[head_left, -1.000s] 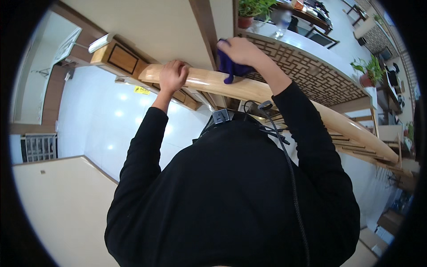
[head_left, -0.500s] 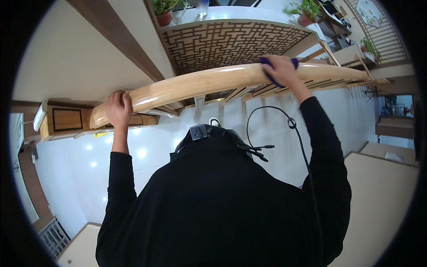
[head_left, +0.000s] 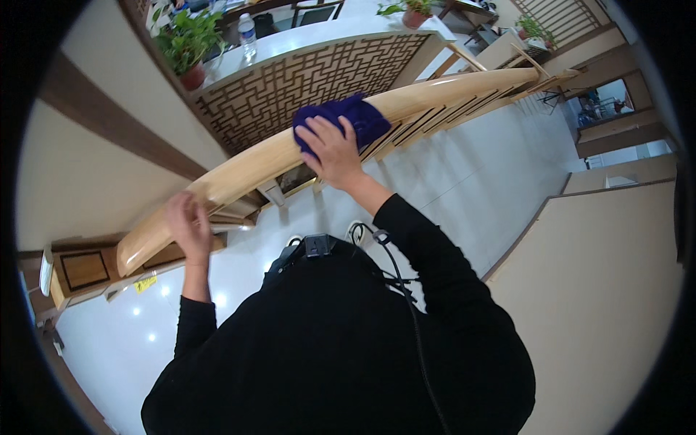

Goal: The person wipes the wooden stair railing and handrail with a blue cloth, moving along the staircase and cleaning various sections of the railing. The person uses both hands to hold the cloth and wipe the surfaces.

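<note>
A smooth, pale wooden handrail (head_left: 254,163) runs in front of me from the lower left to the upper right. A dark purple cloth (head_left: 370,123) is draped over its top near the middle. My right hand (head_left: 337,152) presses down on this cloth, with its fingers spread across the fabric. Close to the rail's left end is my left hand (head_left: 190,226), at the near side of the wood. Motion smears its fingers, so I cannot tell whether they touch the rail or are curled.
Beyond the rail stands a lattice panel (head_left: 254,94) under a white ledge (head_left: 290,42), which bears potted plants (head_left: 187,43) and a water bottle (head_left: 247,36). A wooden cabinet (head_left: 83,270) adjoins the rail's left end. A black cable (head_left: 417,333) hangs over my front.
My right hand and the purple cloth have moved left along the handrail. The left hand has loosened from its hold around the rail. The whole view has turned and shifted.
</note>
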{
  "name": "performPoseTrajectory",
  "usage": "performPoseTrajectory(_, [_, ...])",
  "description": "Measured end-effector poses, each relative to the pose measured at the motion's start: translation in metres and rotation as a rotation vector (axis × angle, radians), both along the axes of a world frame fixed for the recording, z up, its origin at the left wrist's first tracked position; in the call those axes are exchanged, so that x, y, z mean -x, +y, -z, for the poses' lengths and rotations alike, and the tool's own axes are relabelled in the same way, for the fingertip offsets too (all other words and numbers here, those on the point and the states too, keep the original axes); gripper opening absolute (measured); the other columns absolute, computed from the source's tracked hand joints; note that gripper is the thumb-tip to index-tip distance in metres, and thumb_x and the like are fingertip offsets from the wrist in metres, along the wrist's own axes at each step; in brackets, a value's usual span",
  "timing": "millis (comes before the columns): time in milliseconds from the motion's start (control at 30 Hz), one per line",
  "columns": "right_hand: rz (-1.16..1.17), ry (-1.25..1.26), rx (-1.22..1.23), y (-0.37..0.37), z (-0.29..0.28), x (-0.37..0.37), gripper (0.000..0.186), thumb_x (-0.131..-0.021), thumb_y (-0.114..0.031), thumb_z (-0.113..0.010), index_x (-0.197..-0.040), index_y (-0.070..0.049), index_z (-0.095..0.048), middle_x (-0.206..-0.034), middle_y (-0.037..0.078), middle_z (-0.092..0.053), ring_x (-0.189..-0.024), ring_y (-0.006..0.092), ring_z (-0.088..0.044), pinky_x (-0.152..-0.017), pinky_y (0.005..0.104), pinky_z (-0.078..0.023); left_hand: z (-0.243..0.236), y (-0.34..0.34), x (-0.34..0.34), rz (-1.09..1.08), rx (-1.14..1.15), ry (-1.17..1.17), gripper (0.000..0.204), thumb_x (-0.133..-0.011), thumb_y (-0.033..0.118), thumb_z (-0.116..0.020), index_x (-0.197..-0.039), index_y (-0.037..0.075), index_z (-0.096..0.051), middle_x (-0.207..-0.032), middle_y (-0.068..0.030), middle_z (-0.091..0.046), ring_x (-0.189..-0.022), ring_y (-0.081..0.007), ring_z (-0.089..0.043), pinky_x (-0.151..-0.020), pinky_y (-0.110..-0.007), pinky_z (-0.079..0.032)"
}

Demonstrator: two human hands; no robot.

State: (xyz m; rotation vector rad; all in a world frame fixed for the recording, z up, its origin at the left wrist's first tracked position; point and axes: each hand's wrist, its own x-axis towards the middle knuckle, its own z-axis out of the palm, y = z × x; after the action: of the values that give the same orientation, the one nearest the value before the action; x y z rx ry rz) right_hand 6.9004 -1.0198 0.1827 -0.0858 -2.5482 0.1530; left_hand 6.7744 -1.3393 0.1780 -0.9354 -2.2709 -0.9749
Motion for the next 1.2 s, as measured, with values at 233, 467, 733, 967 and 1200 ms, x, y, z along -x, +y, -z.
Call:
performPoseTrajectory(233, [0.162,0.094,-0.054,0.133,0.023,-0.043,0.054,-0.081,-0.037,-0.067,-0.131,-0.023,-0.051,-0.135,0.004,-0.050,-0.130,0.0220,-0.042,-0.108,0.0594,-0.018,-0.048,0.193,-0.047,0.283,0.029,-0.058,0.035,-0.081,0.011,-0.066,-0.113,0.003,-0.055,-0.117,-0.0156,-0.054,-0.115,-0.0358,-0.048,-0.100,-0.045,-0.035])
performPoseTrajectory(467, [0.597,0.435,0.387,0.333,0.046,-0.071,0.052,-0.090,-0.034,-0.058,-0.134,-0.010,-0.045,-0.145,0.019,-0.037,-0.137,0.0378,-0.028,-0.107,0.0606,-0.022,-0.005,0.285,-0.055,-0.033,0.351,-0.061,0.040,-0.090,0.032,-0.056,-0.117,0.003,-0.054,-0.122,-0.0149,-0.055,-0.120,-0.0311,-0.046,-0.103,-0.044,-0.033])
performPoseTrajectory(733, [0.197,0.018,0.534,0.157,0.027,-0.053,0.051,-0.090,-0.029,-0.058,-0.136,-0.016,-0.041,-0.144,0.014,-0.033,-0.139,0.0328,-0.023,-0.097,0.0714,-0.022,-0.006,0.292,-0.061,-0.189,0.330,-0.091,0.042,-0.088,0.035,-0.058,-0.117,0.005,-0.057,-0.119,-0.0129,-0.059,-0.113,-0.0313,-0.053,-0.095,-0.040,-0.042])
performPoseTrajectory(967, [0.294,0.031,0.359,0.276,0.021,-0.077,0.045,-0.091,-0.038,-0.053,-0.131,-0.019,-0.050,-0.137,0.005,-0.046,-0.133,0.0283,-0.032,-0.094,0.0722,-0.027,-0.010,0.294,-0.062,-0.226,0.361,-0.046,0.039,-0.087,0.030,-0.059,-0.116,0.005,-0.057,-0.110,-0.0128,-0.062,-0.105,-0.0309,-0.056,-0.091,-0.040,-0.044])
performPoseTrajectory(1200, [0.647,-0.189,0.218,0.471,0.007,-0.095,0.043,-0.091,-0.044,-0.047,-0.116,-0.012,-0.064,-0.129,0.008,-0.056,-0.130,0.0281,-0.039,-0.097,0.0741,-0.022,-0.013,0.303,-0.057,-0.169,0.339,-0.060,0.036,-0.085,0.027,-0.059,-0.114,0.006,-0.059,-0.108,-0.0126,-0.062,-0.099,-0.0310,-0.058,-0.088,-0.040,-0.045])
